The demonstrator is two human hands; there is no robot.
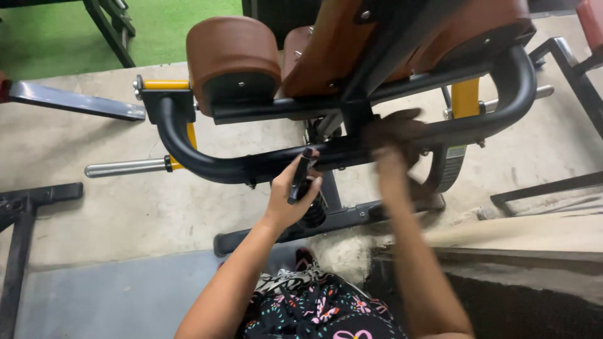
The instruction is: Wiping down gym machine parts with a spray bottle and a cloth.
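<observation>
L hand (290, 191) grips small black tool (300, 176); R hand (392, 135) blurred on frame bar (251, 166).

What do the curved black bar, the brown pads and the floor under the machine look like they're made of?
Curved black bar: probably steel tube with glossy black paint, judging by its sheen. Brown pads: likely vinyl or leather over foam, smooth and rounded. Floor: bare concrete, grey, mottled and matte.

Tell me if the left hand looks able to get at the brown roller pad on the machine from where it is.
Probably yes: the left hand, holding a dark tool, sits just below the black curved frame tube; the brown roller pad lies uncovered beyond it.
</observation>
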